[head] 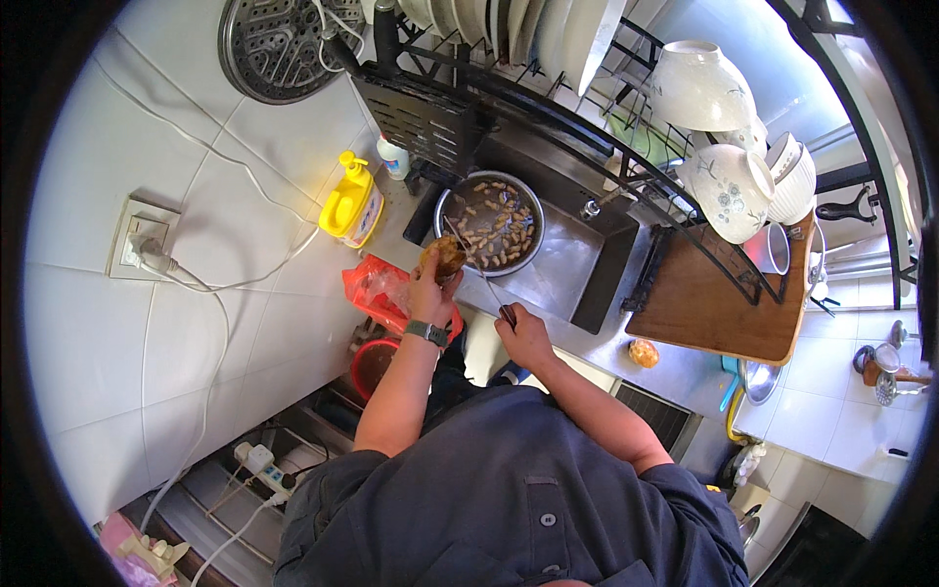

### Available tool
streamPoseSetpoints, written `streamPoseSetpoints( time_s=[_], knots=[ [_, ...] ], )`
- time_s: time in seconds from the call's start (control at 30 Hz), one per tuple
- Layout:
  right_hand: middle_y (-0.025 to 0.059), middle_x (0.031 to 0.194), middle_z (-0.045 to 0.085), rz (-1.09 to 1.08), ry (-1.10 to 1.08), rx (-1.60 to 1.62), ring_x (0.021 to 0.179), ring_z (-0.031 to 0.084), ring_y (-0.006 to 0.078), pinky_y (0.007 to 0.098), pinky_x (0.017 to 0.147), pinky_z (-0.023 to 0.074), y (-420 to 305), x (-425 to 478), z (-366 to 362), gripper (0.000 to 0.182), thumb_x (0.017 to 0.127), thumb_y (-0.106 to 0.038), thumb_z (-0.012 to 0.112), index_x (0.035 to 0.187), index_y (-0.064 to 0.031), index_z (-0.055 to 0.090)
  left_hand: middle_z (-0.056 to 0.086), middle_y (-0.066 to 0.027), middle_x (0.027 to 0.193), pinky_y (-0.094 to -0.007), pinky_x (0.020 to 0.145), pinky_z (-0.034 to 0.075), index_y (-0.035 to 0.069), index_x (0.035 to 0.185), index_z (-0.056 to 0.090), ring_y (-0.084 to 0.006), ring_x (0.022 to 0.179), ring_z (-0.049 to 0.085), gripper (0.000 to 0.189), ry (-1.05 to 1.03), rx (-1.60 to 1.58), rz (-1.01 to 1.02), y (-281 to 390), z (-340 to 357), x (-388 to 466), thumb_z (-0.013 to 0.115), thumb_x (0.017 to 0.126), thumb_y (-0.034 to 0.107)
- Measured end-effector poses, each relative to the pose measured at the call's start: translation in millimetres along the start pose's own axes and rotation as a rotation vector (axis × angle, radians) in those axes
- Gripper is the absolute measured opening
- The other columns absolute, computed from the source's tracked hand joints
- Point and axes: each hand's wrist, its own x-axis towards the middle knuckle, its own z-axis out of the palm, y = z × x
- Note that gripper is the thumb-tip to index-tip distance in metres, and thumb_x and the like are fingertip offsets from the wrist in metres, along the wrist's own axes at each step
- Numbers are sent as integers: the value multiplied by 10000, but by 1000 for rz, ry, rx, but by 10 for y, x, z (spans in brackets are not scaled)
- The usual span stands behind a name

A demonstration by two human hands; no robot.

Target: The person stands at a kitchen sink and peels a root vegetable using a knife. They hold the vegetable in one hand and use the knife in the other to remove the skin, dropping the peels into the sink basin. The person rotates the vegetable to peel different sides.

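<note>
My left hand [434,292] grips a brown, rough-skinned tuber [446,258] above the near left rim of a steel basin. A long thin knife [477,265] is in my right hand [525,339]; I hold it by the dark handle, and its blade slants up and left past the tuber. Whether the blade touches the tuber I cannot tell. The steel basin [541,227] sits in the left part of the sink [568,253] and holds cloudy water with many unshelled peanuts [513,238]. An orange-brown tuber or similar round piece [643,354] lies on the steel counter to the right.
A yellow pump bottle [352,205] stands left of the sink. A red plastic bag [378,290] hangs at the counter's left edge, over a red bucket [367,367]. The black dish rack [565,121] overhangs the sink. A wooden board [704,301] lies right, near the faucet [590,209].
</note>
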Motion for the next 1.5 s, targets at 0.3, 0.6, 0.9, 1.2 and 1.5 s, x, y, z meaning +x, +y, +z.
streamPoseSetpoints(
  time_s=[0.3,0.6,0.9,1.2,1.5],
  knots=[
    [299,895,679,-12,-102,-128,880,653,488,541,806,518,-28,134,-1,325,865,-273,607,953,39,628,680,-72,1196,-407,824,616,110,1280,597,-225,1077,673,343,-90,84,-40,198,-269,26,683,981,258],
    [304,893,682,41,-133,-181,887,662,478,539,826,522,-23,222,5,347,851,-299,612,885,42,668,628,-109,1241,-397,833,630,39,1335,495,-261,1059,681,473,-205,323,-34,444,-367,39,726,928,104],
    [316,889,679,84,-160,-120,885,664,481,525,828,529,-12,309,36,346,834,-289,608,876,44,691,644,-139,1220,-361,794,639,5,1321,518,-236,1030,695,494,-236,560,182,421,-321,106,749,888,66],
    [311,893,679,71,-237,-132,880,661,483,521,826,531,-155,336,-10,344,836,-297,610,880,35,690,659,-138,1208,-329,769,634,-26,1326,532,-224,1011,698,514,-228,459,167,534,-365,18,765,880,85],
    [317,932,674,85,-306,-179,918,650,490,530,853,527,-146,375,166,339,837,-292,600,883,34,680,688,-133,1125,-314,669,634,-21,1292,575,-204,922,716,460,-219,647,408,442,-665,132,756,895,124]
  ],
)
